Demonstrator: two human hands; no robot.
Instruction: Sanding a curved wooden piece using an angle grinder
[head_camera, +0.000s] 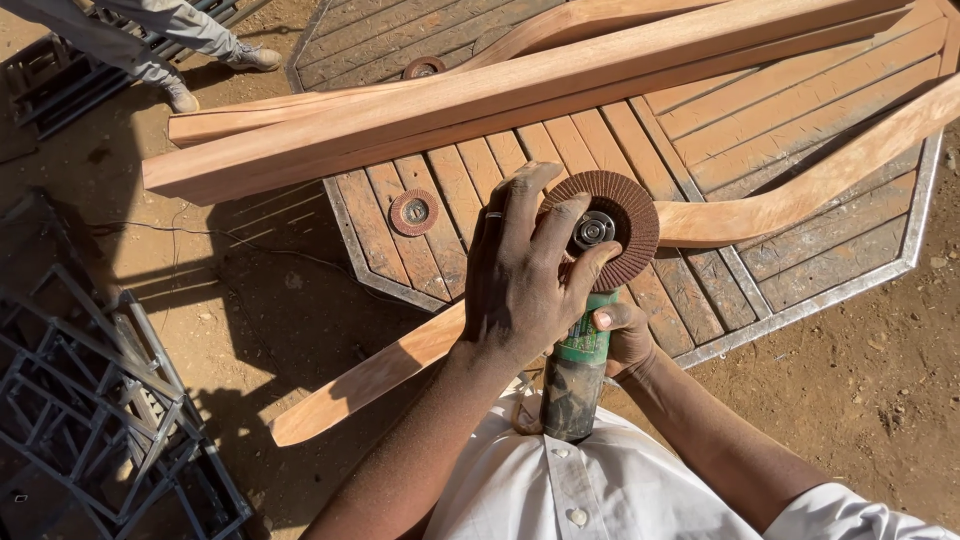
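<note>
Angle grinder (578, 375) gripped by right hand (625, 340), left hand (525, 275) fingers closed on its flap disc (625, 215)

Bright sun falls on brown dirt ground (850, 400), where a slatted wooden table top (800, 130) lies beside dark metal frames (90, 400).

Grinder (578, 365) green, disc (622, 215) reddish-brown (radial flaps); shirt (590, 490) white.

above hands: blocked by stacked wooden beams (480, 110) | right: curved wooden piece (800, 200) lies across the worktop (800, 290) | left: slats open but for a loose sanding disc (414, 212) | far left: ground crowded by metal frames (90, 400)
</note>
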